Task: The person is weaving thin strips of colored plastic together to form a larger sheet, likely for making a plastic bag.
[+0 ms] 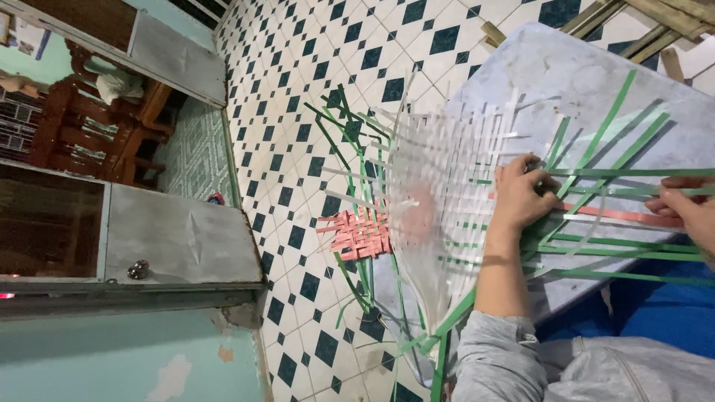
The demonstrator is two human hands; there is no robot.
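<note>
The left hand point(523, 195) lies palm down on the woven mat point(454, 186), fingers curled and pressing the strips against the table point(566, 82); the grey-sleeved forearm runs from it toward the lower edge. The right hand point(689, 207) enters from the right edge, its fingers pinched on a green strip point(618, 173) with a pink strip point(625, 216) just under them. The mat of white strips with green ones worked in rests on the table's near edge, one end hanging off it. One small pink woven piece point(360, 233) lies on the tiled floor point(298, 89). Loose green strips fan out; about seven cross the table near the hands
</note>
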